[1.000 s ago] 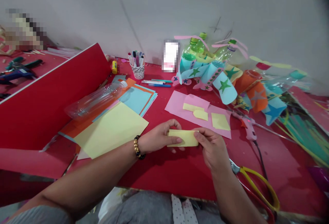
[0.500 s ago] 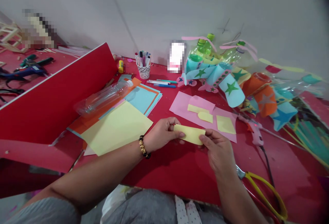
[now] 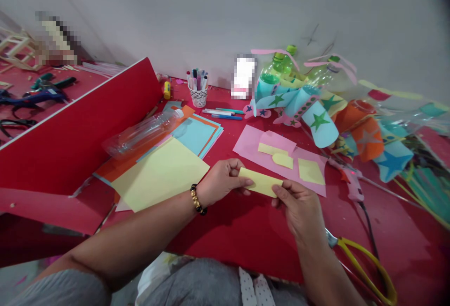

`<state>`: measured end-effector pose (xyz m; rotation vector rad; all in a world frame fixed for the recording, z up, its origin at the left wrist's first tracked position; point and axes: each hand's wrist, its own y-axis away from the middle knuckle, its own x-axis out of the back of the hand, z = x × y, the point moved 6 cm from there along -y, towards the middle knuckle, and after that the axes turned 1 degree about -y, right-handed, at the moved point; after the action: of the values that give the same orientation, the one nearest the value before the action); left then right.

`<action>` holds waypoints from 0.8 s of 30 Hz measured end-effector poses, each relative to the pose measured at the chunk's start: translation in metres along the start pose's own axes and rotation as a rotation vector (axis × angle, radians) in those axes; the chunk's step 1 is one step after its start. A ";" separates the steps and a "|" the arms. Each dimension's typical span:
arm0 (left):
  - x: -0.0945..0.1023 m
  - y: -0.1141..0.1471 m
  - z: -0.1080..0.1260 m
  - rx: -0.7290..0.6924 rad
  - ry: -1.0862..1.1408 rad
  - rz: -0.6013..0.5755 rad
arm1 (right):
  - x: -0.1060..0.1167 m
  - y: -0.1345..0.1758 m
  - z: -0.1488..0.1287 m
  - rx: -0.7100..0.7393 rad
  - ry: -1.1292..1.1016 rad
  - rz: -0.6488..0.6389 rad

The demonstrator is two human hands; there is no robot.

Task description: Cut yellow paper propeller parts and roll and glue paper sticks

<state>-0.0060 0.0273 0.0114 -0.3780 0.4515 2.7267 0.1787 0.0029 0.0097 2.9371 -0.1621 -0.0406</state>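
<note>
A small yellow paper rectangle [image 3: 260, 182] is stretched level between my hands above the red table. My left hand [image 3: 227, 182] pinches its left end between thumb and fingers. At the other end my right hand [image 3: 298, 200] grips the lower right corner with thumb and fingertips. Just beyond lie pink paper sheets [image 3: 242, 143] with several cut yellow pieces [image 3: 311, 171] on them. A large yellow sheet [image 3: 161, 172] rests left of my left hand, over blue and orange sheets [image 3: 198, 132]. Yellow-handled scissors [image 3: 369, 259] lie beside my right forearm, partly hidden by it.
A clear plastic bottle [image 3: 144, 132] lies against a red partition [image 3: 80, 132]. Pens stand in a patterned cup [image 3: 198, 97], with several markers [image 3: 225, 113] nearby. Decorated bottle planes [image 3: 316, 104] crowd the back right. A pink glue gun [image 3: 353, 182] with its cord lies at right.
The view has shifted slightly, so the things on the table appear a little farther right. Both hands keep hold of the yellow paper in nearly the same pose.
</note>
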 end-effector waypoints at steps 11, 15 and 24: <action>-0.001 0.002 0.002 0.010 0.030 0.018 | 0.001 0.001 -0.001 0.009 0.011 0.042; -0.002 0.001 0.003 0.012 0.035 0.017 | 0.000 0.002 -0.004 0.011 0.009 0.051; 0.003 0.001 0.003 -0.037 -0.016 0.008 | -0.002 0.001 -0.008 0.046 0.004 0.075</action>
<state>-0.0096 0.0285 0.0135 -0.3646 0.4000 2.7472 0.1769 0.0038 0.0176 2.9741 -0.2762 -0.0198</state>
